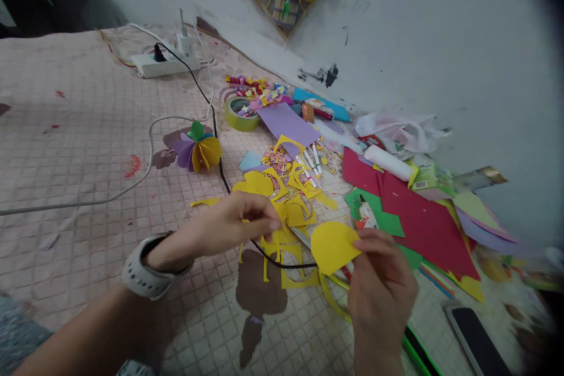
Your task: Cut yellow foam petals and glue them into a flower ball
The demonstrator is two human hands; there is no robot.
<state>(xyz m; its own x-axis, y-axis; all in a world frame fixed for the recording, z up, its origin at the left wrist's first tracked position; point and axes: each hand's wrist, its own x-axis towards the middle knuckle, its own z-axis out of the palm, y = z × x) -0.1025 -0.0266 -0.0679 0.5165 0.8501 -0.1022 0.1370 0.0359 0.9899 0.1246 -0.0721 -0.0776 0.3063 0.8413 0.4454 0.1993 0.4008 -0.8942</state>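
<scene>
The right hand (pixel 383 273) is pinching the edge of a yellow paper cutout (pixel 332 247), probably the safest hold on something light and easily creased, while the half-open, seemingly empty left hand (pixel 233 220) is hovering to its left over yellow paper scraps (pixel 304 212).

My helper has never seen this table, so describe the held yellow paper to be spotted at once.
Over the grid-patterned table, right of centre, find the right hand. In its fingers is the yellow paper piece, broad with a rounded edge. Unlike the yellow scraps lying nearby, it is held up off the table.
</scene>
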